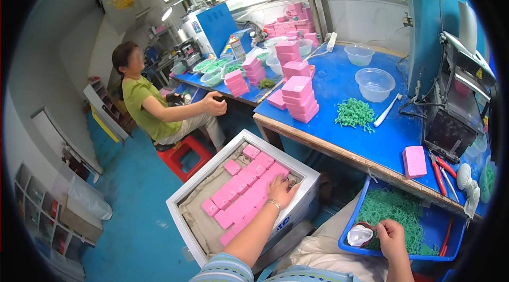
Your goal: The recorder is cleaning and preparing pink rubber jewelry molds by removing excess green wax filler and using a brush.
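My left hand point(281, 191) rests at the right side of a white box point(199, 181), fingers spread over the pink blocks point(246, 181) lined up in rows inside on a greyish cloth-like layer. Whether it grips one block cannot be seen. My right hand point(392, 237) is closed above a blue tray point(345, 239) on my lap. Its fingertips meet the brownish rim of a small round thing with a crumpled white inside point(360, 235); whatever is pinched is too small to make out. Thin green strands point(389, 213) fill much of the tray.
On the blue bench stand stacks of pink blocks point(299, 91), clear plastic bowls point(375, 85), a green pile point(354, 113), a white-handled tool point(388, 109), red-handled pliers point(438, 173) and a dark machine point(453, 117). A co-worker point(159, 107) sits on a red stool point(185, 160) at left.
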### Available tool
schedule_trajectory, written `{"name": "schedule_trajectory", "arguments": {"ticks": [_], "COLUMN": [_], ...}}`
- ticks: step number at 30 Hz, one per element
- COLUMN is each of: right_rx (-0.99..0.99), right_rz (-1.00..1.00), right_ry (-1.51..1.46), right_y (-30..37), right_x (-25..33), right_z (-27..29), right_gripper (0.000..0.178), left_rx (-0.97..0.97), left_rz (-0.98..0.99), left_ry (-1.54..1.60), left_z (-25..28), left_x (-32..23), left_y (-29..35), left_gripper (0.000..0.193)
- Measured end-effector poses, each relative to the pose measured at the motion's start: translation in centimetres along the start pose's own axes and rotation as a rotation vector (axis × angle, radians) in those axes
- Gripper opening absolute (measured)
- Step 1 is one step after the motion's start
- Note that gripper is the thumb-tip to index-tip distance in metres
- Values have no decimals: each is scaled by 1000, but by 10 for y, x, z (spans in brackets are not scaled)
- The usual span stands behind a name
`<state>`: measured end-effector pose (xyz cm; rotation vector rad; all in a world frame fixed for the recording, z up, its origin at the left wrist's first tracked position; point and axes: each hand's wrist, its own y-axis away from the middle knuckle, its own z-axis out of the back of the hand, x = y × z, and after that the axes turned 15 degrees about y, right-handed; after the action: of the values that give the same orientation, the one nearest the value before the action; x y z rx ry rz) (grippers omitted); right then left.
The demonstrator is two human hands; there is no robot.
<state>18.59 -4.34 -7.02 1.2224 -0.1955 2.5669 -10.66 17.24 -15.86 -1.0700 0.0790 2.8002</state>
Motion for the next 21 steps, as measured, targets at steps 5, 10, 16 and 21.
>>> {"name": "schedule_trajectory", "arguments": {"ticks": [5, 10, 16, 21], "right_rx": [27, 46, 15, -37], "right_rz": [-13, -33, -31, 29], "right_ry": [-14, -22, -14, 39], "right_y": [-5, 0, -1, -3], "right_x": [4, 2, 1, -3], "right_z": [-2, -2, -8, -7], "right_gripper": [12, 13, 14, 15], "left_rx": [2, 10, 34, 25], "left_rz": [10, 40, 52, 40], "left_ry": [-23, -8, -29, -13], "left_z": [3, 2, 5, 3], "left_x": [10, -1, 6, -1], "left_y": [-2, 0, 3, -1], "left_gripper": [45, 48, 51, 45]}}
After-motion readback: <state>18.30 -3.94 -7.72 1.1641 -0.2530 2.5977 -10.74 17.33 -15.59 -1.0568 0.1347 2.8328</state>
